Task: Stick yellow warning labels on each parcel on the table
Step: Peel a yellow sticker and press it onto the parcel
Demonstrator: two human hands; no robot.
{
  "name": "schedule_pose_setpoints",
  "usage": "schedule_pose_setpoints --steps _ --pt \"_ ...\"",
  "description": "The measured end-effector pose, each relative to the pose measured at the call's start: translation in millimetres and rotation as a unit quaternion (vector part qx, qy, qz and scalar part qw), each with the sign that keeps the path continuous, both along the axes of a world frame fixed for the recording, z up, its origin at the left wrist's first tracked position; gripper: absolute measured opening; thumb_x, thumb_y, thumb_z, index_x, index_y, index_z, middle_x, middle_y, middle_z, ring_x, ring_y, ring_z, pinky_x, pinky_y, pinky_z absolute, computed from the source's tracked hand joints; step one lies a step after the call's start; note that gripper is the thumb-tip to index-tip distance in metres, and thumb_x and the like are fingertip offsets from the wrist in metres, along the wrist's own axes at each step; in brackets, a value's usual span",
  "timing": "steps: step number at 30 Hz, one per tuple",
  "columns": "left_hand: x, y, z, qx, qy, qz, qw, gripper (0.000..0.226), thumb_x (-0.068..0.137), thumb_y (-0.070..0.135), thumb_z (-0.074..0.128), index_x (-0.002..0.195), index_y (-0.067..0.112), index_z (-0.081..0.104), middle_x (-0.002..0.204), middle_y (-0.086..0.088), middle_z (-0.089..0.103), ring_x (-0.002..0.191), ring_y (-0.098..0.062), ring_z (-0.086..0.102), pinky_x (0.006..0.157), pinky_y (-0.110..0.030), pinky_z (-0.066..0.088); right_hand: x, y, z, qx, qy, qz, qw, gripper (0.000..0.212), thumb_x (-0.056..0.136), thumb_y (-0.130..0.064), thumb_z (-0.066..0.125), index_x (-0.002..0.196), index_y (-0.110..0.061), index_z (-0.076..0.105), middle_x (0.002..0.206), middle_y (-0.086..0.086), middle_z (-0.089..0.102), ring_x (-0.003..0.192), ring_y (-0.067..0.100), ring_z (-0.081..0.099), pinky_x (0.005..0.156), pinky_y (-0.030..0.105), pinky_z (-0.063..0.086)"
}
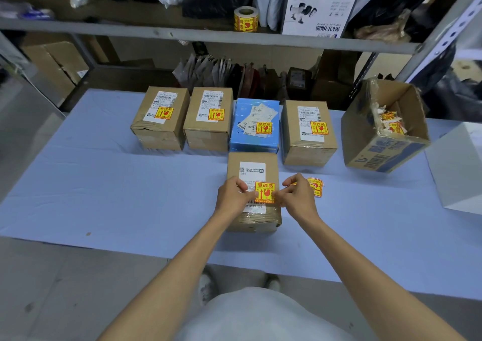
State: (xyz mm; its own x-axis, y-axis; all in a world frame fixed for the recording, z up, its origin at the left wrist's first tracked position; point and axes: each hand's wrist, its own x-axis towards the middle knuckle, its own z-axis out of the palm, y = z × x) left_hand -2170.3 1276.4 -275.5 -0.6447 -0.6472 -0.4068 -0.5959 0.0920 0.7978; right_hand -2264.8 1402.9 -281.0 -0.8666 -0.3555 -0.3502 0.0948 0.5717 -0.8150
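both hands, left (234,193) and right (297,194), arms outstretched, pinch a yellow label (264,192) against the near parcel (254,220).

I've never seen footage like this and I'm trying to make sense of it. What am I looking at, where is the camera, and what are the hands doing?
There is no machine here: a person wears one wide-angle camera on the head, looking down at their own bare arms. The left hand and right hand each pinch an edge of a yellow warning label over the near brown parcel. Whether it is pressed flat already is hard to tell. Behind it on the blue table cover stand four parcels in a row, three brown and one blue parcel, each already wearing a label. Spare labels lie right of the hands, an open carton holds peeled scraps, and a label roll sits on the shelf.
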Motion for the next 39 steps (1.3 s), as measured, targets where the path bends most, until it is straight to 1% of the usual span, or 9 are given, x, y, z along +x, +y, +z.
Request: schedule_pose_setpoints --steps 6,8,11,23,27,29,33,35,39 --pt "-1 1 -5 -0.036 -0.016 -0.01 0.999 0.029 0.076 0.019 0.078 0.082 0.016 0.05 0.101 0.002 0.056 0.094 -0.017 0.054 0.074 -0.036 0.051 -1 -3 -2 0.012 0.008 0.014 1.0 0.031 0.074 -0.004 0.074 0.081 -0.015 0.046 0.08 0.015 0.07 0.075 0.027 0.07 0.057 0.029 0.048" --pt "-2 1 -7 -0.047 -0.022 -0.011 0.999 0.029 0.075 0.019 0.078 0.081 0.016 0.05 0.1 0.001 0.057 0.092 -0.018 0.053 0.078 -0.039 0.053 -1 -4 -2 0.016 0.019 0.016 1.0 0.029 0.074 -0.003 0.073 0.079 -0.015 0.047 0.08 0.017 0.069 0.075 0.029 0.069 0.058 0.03 0.048" --pt "-2 1 -8 -0.06 -0.026 -0.012 0.998 0.03 0.074 0.019 0.079 0.078 0.017 0.049 0.1 -0.002 0.06 0.091 -0.02 0.056 0.077 -0.039 0.053 0 -6 -4 0.019 0.03 0.026 0.999 0.029 0.073 0.0 0.07 0.075 -0.016 0.046 0.078 0.018 0.068 0.076 0.031 0.068 0.063 0.035 0.052" --pt "-9 -3 -6 -0.125 -0.085 -0.072 0.986 0.033 0.074 0.028 0.078 0.082 0.016 0.049 0.099 -0.004 0.061 0.095 -0.023 0.058 0.065 -0.028 0.038 1 -14 -7 0.086 0.123 0.08 0.985 0.021 0.069 -0.001 0.069 0.074 -0.009 0.05 0.073 0.007 0.061 0.07 0.026 0.059 0.059 0.038 0.046" --pt "-4 -12 -5 -0.151 -0.087 -0.093 0.98 0.038 0.071 0.037 0.08 0.079 0.017 0.048 0.093 -0.003 0.063 0.087 -0.022 0.057 0.064 -0.029 0.036 5 -14 -7 0.153 0.21 0.125 0.958 0.021 0.074 -0.013 0.071 0.08 -0.011 0.051 0.08 0.006 0.064 0.076 0.027 0.058 0.061 0.04 0.047" --pt "-3 -13 -5 -0.15 -0.069 -0.106 0.981 0.034 0.07 0.034 0.081 0.079 0.02 0.052 0.088 -0.001 0.066 0.083 -0.021 0.059 0.064 -0.029 0.04 3 -9 -6 0.164 0.258 0.128 0.944 0.022 0.076 -0.018 0.072 0.084 -0.012 0.053 0.086 0.004 0.061 0.078 0.024 0.057 0.063 0.039 0.046" --pt "-3 -9 -6 -0.119 0.014 -0.131 0.984 0.015 0.07 0.025 0.08 0.077 0.024 0.067 0.069 0.002 0.066 0.076 -0.015 0.064 0.074 -0.034 0.053 -10 1 -11 0.069 0.21 0.15 0.964 0.014 0.078 -0.017 0.076 0.092 -0.017 0.072 0.094 0.001 0.066 0.08 0.016 0.058 0.069 0.036 0.051" --pt "-3 -8 -8 -0.129 0.015 -0.139 0.982 0.01 0.075 0.027 0.078 0.081 0.025 0.071 0.072 0.005 0.065 0.076 -0.012 0.062 0.074 -0.033 0.052 -11 3 -13 0.051 0.202 0.204 0.956 0.018 0.078 -0.018 0.076 0.096 -0.022 0.076 0.103 -0.004 0.066 0.091 0.016 0.055 0.075 0.037 0.051" --pt "-1 -13 -8 -0.151 -0.007 -0.137 0.979 0.009 0.076 0.03 0.077 0.084 0.027 0.074 0.084 0.008 0.069 0.081 -0.01 0.062 0.07 -0.028 0.047 -8 6 -15 0.114 0.276 0.277 0.913 0.025 0.085 -0.025 0.069 0.11 -0.024 0.073 0.125 -0.01 0.065 0.105 0.019 0.048 0.076 0.03 0.045"
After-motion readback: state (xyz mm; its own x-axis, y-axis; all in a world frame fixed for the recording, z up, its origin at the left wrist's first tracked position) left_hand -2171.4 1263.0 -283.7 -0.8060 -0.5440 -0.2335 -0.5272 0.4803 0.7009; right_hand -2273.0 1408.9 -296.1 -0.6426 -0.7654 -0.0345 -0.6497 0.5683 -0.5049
